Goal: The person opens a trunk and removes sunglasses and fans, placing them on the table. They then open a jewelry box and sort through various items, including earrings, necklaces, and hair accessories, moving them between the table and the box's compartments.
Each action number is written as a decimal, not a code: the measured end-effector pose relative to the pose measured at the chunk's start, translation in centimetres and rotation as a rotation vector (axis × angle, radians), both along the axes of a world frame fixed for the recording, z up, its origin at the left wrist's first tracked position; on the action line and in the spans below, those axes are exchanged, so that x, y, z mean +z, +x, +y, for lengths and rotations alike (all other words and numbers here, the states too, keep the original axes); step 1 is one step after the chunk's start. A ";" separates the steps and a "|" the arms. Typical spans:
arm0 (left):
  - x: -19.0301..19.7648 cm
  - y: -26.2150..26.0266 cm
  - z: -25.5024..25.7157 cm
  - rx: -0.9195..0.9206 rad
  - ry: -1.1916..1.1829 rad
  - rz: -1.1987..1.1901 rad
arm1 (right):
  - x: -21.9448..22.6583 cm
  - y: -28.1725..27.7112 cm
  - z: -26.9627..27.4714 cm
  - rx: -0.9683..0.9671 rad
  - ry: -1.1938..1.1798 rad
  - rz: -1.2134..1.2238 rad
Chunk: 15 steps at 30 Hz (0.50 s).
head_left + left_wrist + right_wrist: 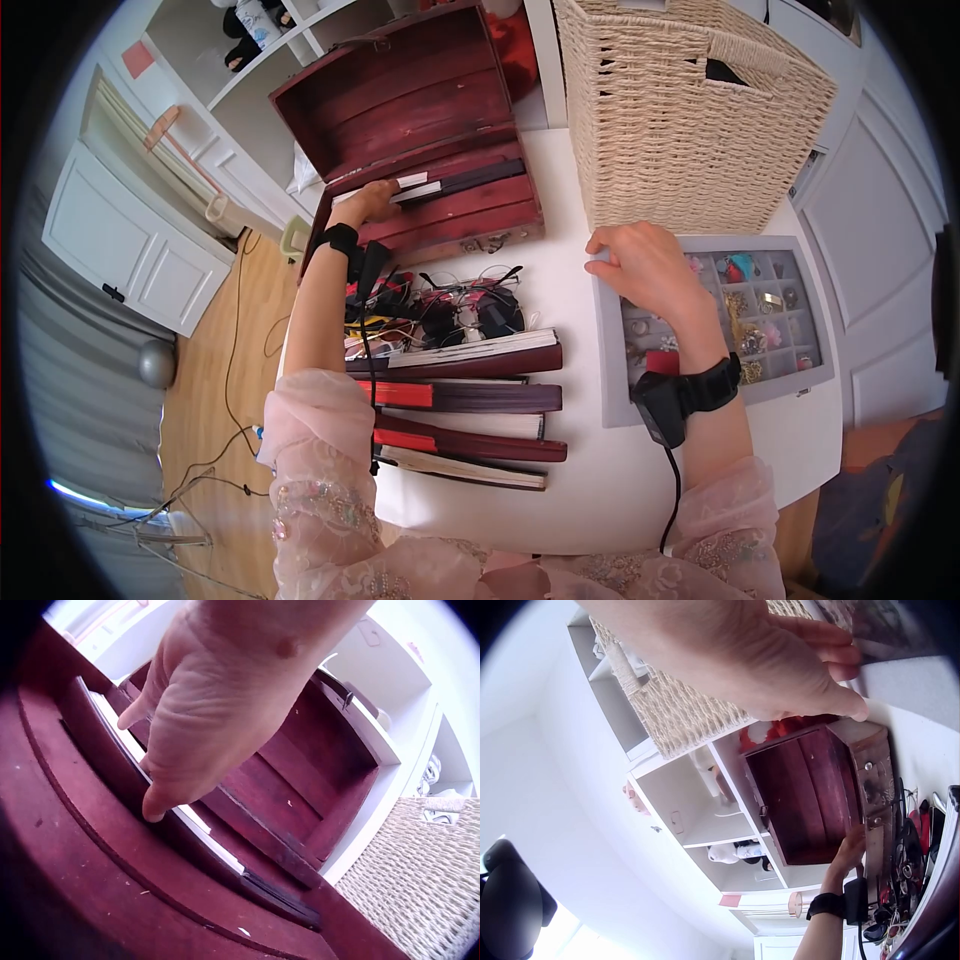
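Observation:
My left hand reaches into an open dark red wooden case and pinches a dark-covered book with pale page edges. In the left wrist view the thumb lies on the near cover of the book, the fingers over its pages. The book stands on edge inside the case. My right hand is at the far left corner of a grey compartment box of jewellery, its fingers relaxed over the edge. In the right wrist view, the thumb and fingertips of the right hand are right at the box's edge.
Several thick books lie in a row on the white table, nearest me. Behind them sits a heap of eyeglasses and cables. A tall woven basket stands at the back right. White shelves rise behind the case.

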State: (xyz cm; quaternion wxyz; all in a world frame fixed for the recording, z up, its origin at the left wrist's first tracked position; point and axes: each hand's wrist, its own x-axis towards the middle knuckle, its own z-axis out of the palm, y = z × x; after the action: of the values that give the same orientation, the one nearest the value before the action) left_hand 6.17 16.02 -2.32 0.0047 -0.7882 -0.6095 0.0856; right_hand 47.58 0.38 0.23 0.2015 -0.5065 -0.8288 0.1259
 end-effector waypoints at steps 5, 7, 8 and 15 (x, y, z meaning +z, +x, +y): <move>0.9 0.3 -0.6 -0.040 -0.067 -0.031 | 0.0 -0.1 0.0 -0.002 -0.005 0.001; 1.0 0.4 -0.7 -0.048 -0.069 0.000 | -0.1 0.0 0.0 0.002 -0.003 0.000; 1.3 0.7 -0.9 -0.059 -0.070 0.034 | -0.1 0.0 0.1 -0.001 0.000 0.002; 3.5 1.4 -1.1 -0.131 0.037 0.208 | 0.0 -0.1 0.1 -0.005 -0.023 -0.008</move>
State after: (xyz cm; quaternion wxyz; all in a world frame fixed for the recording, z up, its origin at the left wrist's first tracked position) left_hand 7.53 14.90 1.13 0.0879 -0.8130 -0.5543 0.1552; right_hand 47.52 0.51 0.22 0.1926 -0.5116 -0.8268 0.1329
